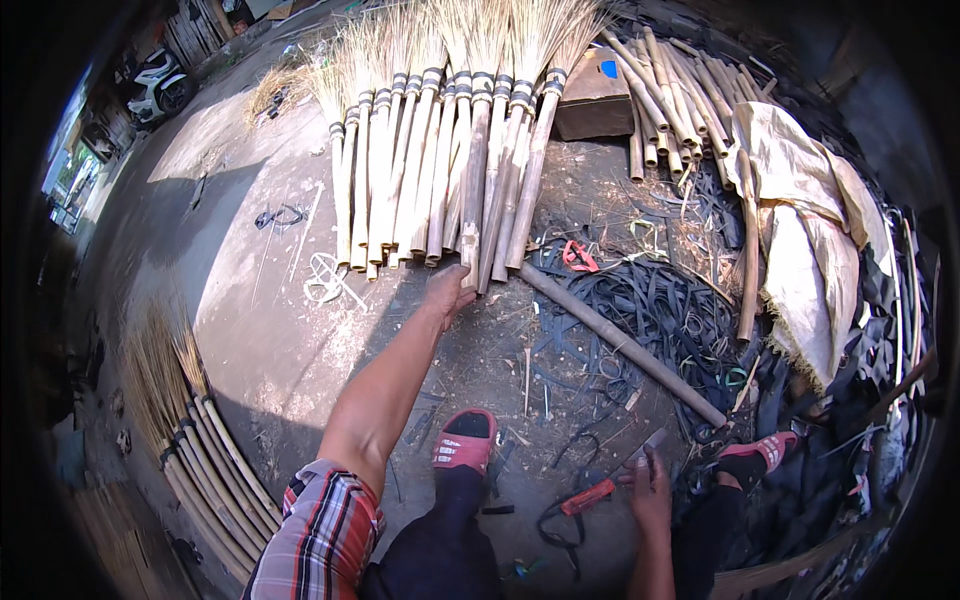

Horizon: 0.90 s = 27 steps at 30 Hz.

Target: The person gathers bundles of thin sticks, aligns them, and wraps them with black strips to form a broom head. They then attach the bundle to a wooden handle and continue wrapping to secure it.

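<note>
A row of upright-laid brooms [420, 180] spreads ahead, pale bristles at the far end and bamboo handles toward me. My left hand [452, 294] reaches out with its fingers closed around the near end of one broom handle [470, 250] at the row's middle. Lower right, my right hand [650, 490] is low over the ground with curled fingers. A grey, blade-like flat piece [648, 444] shows at its fingertips; how it is gripped is unclear. Close to those fingers is a red handle [588, 497], and I cannot tell whether it joins the grey piece.
More brooms [205, 450] lie at left. Black strips [650, 310] are heaped at right, with a bamboo pole [625, 345] across them. Farther back are a brown box [594, 105], stacked bamboo poles [680, 90] and a pale sack [810, 230]. A motorbike [160, 85] stands far left.
</note>
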Each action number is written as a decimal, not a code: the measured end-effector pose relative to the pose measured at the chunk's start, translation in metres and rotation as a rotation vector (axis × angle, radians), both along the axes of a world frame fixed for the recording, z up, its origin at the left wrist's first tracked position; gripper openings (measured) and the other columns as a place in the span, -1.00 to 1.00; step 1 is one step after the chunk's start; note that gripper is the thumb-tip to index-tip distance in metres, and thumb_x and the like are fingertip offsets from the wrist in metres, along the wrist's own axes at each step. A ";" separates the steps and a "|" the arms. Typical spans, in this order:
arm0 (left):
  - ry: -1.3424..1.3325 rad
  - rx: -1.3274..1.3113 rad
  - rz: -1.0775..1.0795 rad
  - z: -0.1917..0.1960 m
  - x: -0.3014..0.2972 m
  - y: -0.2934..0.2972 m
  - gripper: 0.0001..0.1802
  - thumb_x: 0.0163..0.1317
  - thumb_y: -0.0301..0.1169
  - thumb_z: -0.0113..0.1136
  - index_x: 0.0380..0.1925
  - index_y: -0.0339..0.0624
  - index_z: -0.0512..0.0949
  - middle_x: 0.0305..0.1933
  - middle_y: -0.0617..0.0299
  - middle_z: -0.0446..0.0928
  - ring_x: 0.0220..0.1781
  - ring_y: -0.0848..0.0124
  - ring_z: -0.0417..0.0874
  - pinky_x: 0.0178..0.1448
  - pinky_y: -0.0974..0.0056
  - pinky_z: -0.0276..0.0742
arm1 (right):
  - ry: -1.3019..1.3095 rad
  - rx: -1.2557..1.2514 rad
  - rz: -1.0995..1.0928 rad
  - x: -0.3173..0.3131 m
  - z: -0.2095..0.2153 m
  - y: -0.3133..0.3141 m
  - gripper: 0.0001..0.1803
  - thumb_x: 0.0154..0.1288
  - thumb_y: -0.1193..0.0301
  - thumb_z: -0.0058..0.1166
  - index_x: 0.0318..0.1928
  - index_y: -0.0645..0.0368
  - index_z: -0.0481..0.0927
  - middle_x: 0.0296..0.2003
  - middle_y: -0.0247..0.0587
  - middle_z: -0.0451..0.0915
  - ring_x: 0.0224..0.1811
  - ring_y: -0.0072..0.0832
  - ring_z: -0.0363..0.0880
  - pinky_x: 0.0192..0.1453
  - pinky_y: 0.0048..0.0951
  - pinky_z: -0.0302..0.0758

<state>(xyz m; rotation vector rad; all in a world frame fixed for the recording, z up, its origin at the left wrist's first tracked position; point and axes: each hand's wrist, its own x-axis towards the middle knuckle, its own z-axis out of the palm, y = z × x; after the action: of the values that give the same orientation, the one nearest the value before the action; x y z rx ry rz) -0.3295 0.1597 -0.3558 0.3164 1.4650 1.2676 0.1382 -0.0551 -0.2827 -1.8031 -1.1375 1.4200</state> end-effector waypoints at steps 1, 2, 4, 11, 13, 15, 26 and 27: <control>-0.011 -0.023 -0.011 -0.003 -0.001 -0.006 -0.26 0.53 -0.12 0.23 0.55 -0.25 0.26 0.43 -0.08 0.49 0.31 0.03 0.67 0.36 -0.02 0.62 | -0.009 -0.009 -0.005 0.013 0.007 -0.011 -0.44 0.69 0.32 -0.03 0.52 0.37 0.33 -0.03 -0.10 0.69 -0.16 -0.54 0.67 0.00 -0.45 0.60; 0.039 -0.037 -0.066 -0.006 0.000 -0.017 -0.26 0.53 -0.11 0.23 0.54 -0.26 0.28 0.44 -0.08 0.49 0.30 0.03 0.67 0.34 0.00 0.63 | -0.084 -0.001 -0.008 0.026 0.017 -0.020 -0.46 0.67 0.35 -0.02 0.50 0.38 0.36 -0.04 -0.12 0.69 -0.16 -0.55 0.66 0.00 -0.46 0.60; 0.191 -0.067 -0.132 -0.010 0.007 -0.047 -0.27 0.53 -0.08 0.24 0.51 -0.28 0.31 0.46 -0.07 0.49 0.29 0.02 0.68 0.31 0.02 0.65 | -0.161 0.021 -0.043 0.053 0.039 -0.032 -0.50 0.65 0.39 0.00 0.45 0.39 0.42 -0.05 -0.14 0.68 -0.16 -0.56 0.65 0.00 -0.48 0.59; 0.104 -0.286 -0.558 0.008 0.052 -0.200 -0.33 0.53 -0.01 0.25 0.39 -0.30 0.43 0.38 -0.06 0.55 0.17 0.09 0.75 0.18 0.07 0.74 | -0.250 0.221 -0.340 0.141 0.112 -0.090 -0.51 0.66 0.32 0.01 0.43 0.36 0.47 0.02 -0.12 0.67 -0.14 -0.56 0.63 0.03 -0.47 0.58; 0.084 -0.286 -0.610 0.033 0.059 -0.228 -0.36 0.54 -0.04 0.25 0.36 -0.31 0.46 0.36 -0.06 0.57 0.15 0.11 0.76 0.17 0.09 0.74 | -0.314 0.228 -0.487 0.170 0.122 -0.120 -0.50 0.67 0.28 0.00 0.42 0.35 0.48 0.03 -0.13 0.68 -0.13 -0.56 0.63 0.04 -0.46 0.58; 0.073 -0.268 -0.629 0.066 0.064 -0.245 -0.39 0.54 -0.06 0.26 0.35 -0.30 0.48 0.34 -0.06 0.58 0.15 0.13 0.76 0.17 0.09 0.73 | -0.252 0.307 -0.598 0.197 0.116 -0.154 -0.49 0.68 0.22 0.00 0.40 0.33 0.49 0.02 -0.15 0.68 -0.12 -0.56 0.63 0.03 -0.45 0.57; 0.561 0.127 -0.686 0.291 0.080 -0.243 -0.36 0.59 0.03 0.13 0.48 -0.12 0.41 0.29 -0.02 0.62 0.23 0.11 0.72 0.24 0.08 0.63 | -0.196 0.075 -1.218 0.238 -0.049 -0.359 -0.44 0.56 0.13 0.16 0.33 0.29 0.54 0.00 -0.12 0.72 -0.04 -0.41 0.70 0.05 -0.32 0.60; 0.588 0.177 -0.713 0.306 0.087 -0.249 -0.33 0.57 0.05 0.16 0.46 -0.16 0.43 0.28 -0.02 0.63 0.23 0.12 0.72 0.25 0.08 0.61 | -0.175 0.052 -1.249 0.236 -0.061 -0.367 -0.39 0.57 0.11 0.17 0.38 0.30 0.49 0.01 -0.17 0.69 -0.11 -0.47 0.68 -0.04 -0.38 0.59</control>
<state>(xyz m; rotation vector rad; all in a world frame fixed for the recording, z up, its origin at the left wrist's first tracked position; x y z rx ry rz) -0.2427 -0.0890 -0.0498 1.2914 1.5005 0.7340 0.3745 -0.4217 -0.3440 -1.9867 0.0327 0.4700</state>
